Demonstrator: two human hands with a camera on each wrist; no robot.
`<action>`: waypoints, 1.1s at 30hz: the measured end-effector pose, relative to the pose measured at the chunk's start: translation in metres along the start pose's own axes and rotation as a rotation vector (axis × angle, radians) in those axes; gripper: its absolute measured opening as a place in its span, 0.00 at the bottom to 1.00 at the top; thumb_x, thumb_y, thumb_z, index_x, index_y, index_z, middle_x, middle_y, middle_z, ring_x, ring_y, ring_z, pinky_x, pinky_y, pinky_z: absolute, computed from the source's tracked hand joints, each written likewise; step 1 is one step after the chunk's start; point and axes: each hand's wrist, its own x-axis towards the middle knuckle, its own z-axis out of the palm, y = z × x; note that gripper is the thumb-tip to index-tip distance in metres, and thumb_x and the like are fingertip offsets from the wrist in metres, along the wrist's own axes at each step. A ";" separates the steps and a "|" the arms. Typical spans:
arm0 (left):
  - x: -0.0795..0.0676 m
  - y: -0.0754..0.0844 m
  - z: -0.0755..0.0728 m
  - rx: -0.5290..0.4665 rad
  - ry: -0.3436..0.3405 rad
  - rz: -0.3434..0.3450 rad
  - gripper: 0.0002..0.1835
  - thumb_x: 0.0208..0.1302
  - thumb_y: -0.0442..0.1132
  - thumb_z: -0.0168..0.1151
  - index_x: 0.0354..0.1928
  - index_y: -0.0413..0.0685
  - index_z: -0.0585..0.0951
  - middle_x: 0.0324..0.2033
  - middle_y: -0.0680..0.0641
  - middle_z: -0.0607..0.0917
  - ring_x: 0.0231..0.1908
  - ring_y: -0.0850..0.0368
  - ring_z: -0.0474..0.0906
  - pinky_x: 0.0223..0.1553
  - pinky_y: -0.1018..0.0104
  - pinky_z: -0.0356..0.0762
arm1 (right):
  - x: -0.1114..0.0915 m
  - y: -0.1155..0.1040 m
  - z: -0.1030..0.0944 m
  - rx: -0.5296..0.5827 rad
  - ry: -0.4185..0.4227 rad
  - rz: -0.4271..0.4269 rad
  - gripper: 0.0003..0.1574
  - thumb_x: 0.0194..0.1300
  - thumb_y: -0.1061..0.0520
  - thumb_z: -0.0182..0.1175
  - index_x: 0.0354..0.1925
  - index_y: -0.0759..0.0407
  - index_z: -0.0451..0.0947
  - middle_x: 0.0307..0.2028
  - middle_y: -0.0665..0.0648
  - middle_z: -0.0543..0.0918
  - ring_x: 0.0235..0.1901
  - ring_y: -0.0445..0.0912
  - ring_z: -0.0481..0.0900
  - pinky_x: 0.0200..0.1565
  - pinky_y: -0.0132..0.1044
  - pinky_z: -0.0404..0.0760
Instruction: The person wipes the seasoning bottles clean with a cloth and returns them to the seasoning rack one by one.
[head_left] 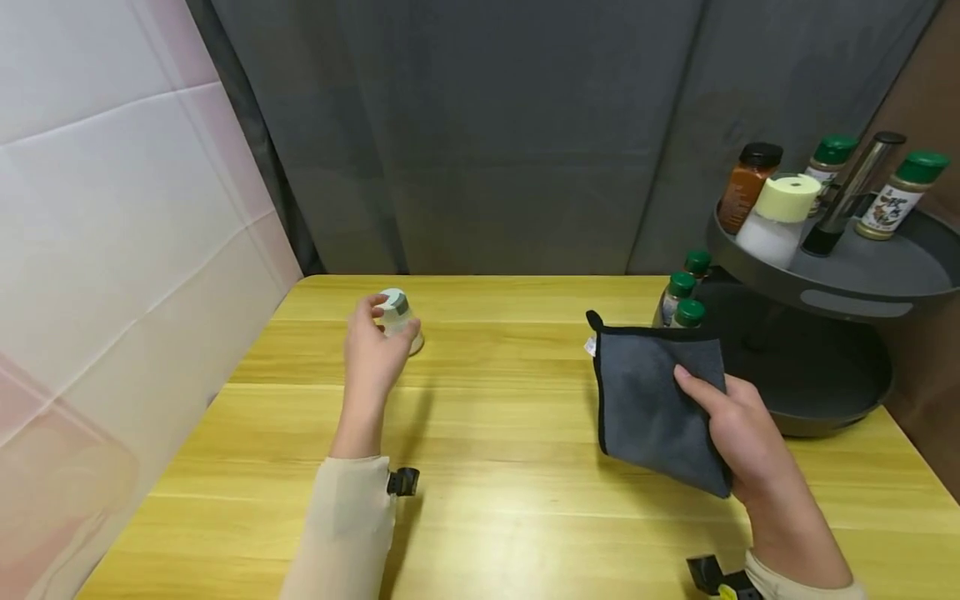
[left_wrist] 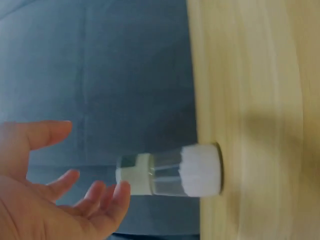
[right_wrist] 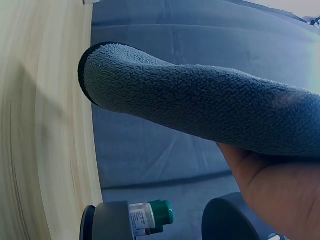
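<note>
A clear jar with a pale green cap and white contents stands upright on the table at the far left. My left hand is beside it, thumb and fingers spread apart; in the left wrist view the fingertips overlap the cap's edge. My right hand grips a folded grey cloth with black edging, thumb on its near face. The cloth hangs above the table at the right, and its soft pile fills much of the right wrist view.
On the right stands a dark two-tier rack. Its upper tier bears several seasoning bottles, including a yellow-capped jar, and a steel grinder. Green-capped bottles stand on the lower tier. A grey curtain hangs behind the wooden table.
</note>
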 end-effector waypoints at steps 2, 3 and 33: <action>0.009 -0.004 0.002 0.050 0.031 -0.013 0.39 0.69 0.43 0.69 0.78 0.43 0.65 0.72 0.33 0.68 0.69 0.34 0.66 0.65 0.40 0.72 | 0.000 0.000 0.001 -0.003 0.001 0.001 0.29 0.85 0.40 0.49 0.70 0.57 0.70 0.48 0.40 0.84 0.44 0.40 0.88 0.48 0.34 0.88; 0.013 -0.007 0.004 0.073 0.044 -0.018 0.40 0.69 0.43 0.69 0.79 0.43 0.64 0.72 0.32 0.67 0.70 0.34 0.64 0.68 0.38 0.70 | -0.001 0.001 0.001 -0.004 0.004 0.002 0.29 0.85 0.40 0.49 0.69 0.56 0.71 0.48 0.40 0.84 0.44 0.40 0.87 0.48 0.34 0.88; 0.053 -0.023 0.015 -0.037 -0.082 -0.073 0.36 0.69 0.49 0.73 0.74 0.46 0.73 0.72 0.39 0.77 0.73 0.40 0.73 0.72 0.43 0.74 | 0.007 0.007 0.008 0.017 0.002 0.023 0.32 0.85 0.40 0.49 0.72 0.59 0.68 0.50 0.41 0.83 0.46 0.39 0.86 0.50 0.33 0.87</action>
